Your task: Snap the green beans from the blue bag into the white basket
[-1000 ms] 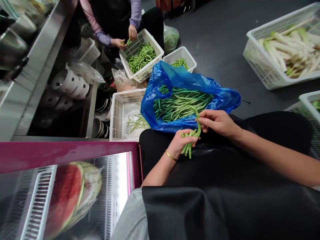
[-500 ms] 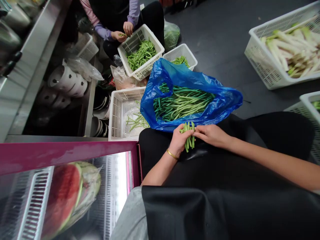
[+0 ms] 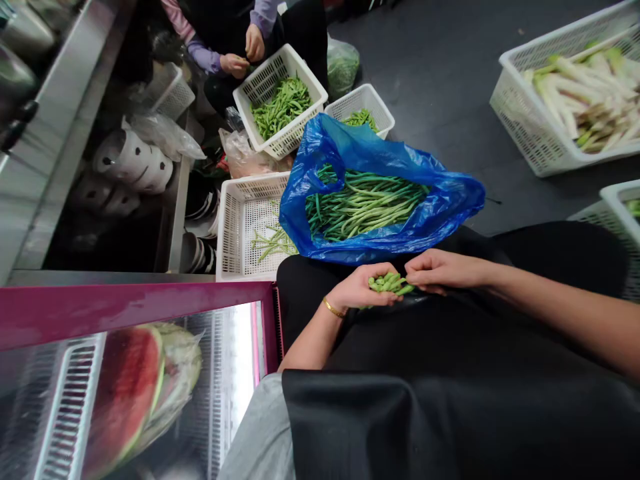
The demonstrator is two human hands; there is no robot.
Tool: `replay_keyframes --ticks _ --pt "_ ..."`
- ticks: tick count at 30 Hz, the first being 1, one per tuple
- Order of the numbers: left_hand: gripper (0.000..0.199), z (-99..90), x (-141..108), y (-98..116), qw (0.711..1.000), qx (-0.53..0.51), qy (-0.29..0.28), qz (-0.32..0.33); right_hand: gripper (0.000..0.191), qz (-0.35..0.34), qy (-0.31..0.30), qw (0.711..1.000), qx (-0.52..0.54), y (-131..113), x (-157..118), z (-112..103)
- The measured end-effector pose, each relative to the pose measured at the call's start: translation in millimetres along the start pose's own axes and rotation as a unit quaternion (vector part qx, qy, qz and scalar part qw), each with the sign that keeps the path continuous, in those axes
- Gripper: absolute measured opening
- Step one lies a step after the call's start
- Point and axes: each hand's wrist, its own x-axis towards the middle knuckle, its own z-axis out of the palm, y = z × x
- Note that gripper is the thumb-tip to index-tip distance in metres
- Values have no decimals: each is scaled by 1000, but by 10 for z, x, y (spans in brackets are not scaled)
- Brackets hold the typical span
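Observation:
In the head view my left hand (image 3: 361,288), with a gold bangle at the wrist, is closed around a bunch of short green bean pieces (image 3: 389,283). The cut ends point to the right. My right hand (image 3: 436,270) pinches at the right end of this bunch, thumb and fingertips together on a bean piece. Both hands are above my black apron, just in front of a blue plastic bag (image 3: 455,193). Long green beans (image 3: 370,203) lie inside the open bag. Left of it, a white basket (image 3: 231,230) holds some bean pieces (image 3: 273,243).
Across from me, another person's hands (image 3: 245,55) work above a white basket (image 3: 317,100) of green pods. A smaller basket (image 3: 385,110) stands beside it. Baskets of white-stemmed vegetables (image 3: 575,93) are at right. A pink-framed glass case (image 3: 200,293) with cut watermelon is at left.
The bean bunch has turned from upright to lying sideways in my left hand. My right hand has shifted slightly right. The other person's hands have moved a little.

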Motion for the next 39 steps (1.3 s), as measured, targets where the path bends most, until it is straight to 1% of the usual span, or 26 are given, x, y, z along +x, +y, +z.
replay_keyframes --ticks 1,2,3,4,5,6,8,9,10,11,13,14,15,18,19,21,24,26,29,30,32,34,36,37,38,39 --pt "45 6 26 -31 1000 -18 21 -7 51 -5 67 996 -50 36 40 29" --pt "47 13 57 -71 998 -47 49 -14 50 -11 152 981 -122 64 77 45" --pt "48 20 89 -113 993 -81 80 -22 48 -12 228 952 -201 81 107 43" --pt "48 22 119 -155 987 -117 107 -32 45 -9 272 922 -275 85 128 20" --pt "47 19 144 -191 979 -151 127 -40 43 -2 269 903 -334 78 141 -25" --pt "45 7 161 -218 973 -180 140 -46 41 12 227 899 -374 58 148 -90" --pt "41 -37 178 -239 961 -225 156 -38 42 45 109 906 -407 -2 174 -264" --pt "40 -65 182 -235 955 -244 165 -25 43 61 87 904 -415 -34 209 -360" --pt "40 -90 185 -224 949 -262 177 -11 44 76 106 894 -429 -60 267 -453" --pt "41 -111 189 -208 942 -276 189 2 46 91 156 875 -449 -74 353 -538" --pt "40 -131 201 -172 935 -291 201 18 45 112 260 820 -497 -57 588 -676" --pt "38 -131 205 -156 935 -294 199 22 44 121 283 798 -518 -28 720 -729" --pt "37 -126 204 -144 935 -297 192 25 42 129 285 785 -534 6 843 -775" --pt "37 -112 178 -131 936 -306 171 27 38 109 271 789 -540 62 1030 -867" --pt "37 -112 166 -133 936 -307 172 26 38 82 293 794 -527 43 1004 -877" --pt "37 -112 158 -140 935 -304 183 28 36 7 372 802 -468 -65 826 -839" --pt "35 -90 207 -137 930 -288 222 53 27 -89 488 811 -312 -292 406 -591" --pt "39 -52 266 -121 925 -280 243 77 23 -115 509 830 -195 -363 173 -313" --pt "42 13 329 -91 916 -295 253 100 20 -131 458 877 -65 -258 12 112" --pt "41 28 333 -84 911 -300 263 104 20 -126 436 889 -54 -188 -1 222" --pt "39 40 310 -69 907 -285 290 112 21 -105 369 919 -93 -48 1 360" --pt "37 30 251 -49 917 -226 307 121 25 -82 245 949 -181 47 9 382" --pt "38 11 175 -23 938 -157 288 114 24 -63 101 960 -252 77 6 291" --pt "39 3 138 -11 949 -129 268 104 20 -52 59 962 -261 66 2 211" --pt "40 -2 105 -2 959 -109 245 91 19 -38 48 967 -246 39 0 118" --pt "42 -3 79 3 969 -92 219 75 26 -22 64 976 -207 0 4 23"
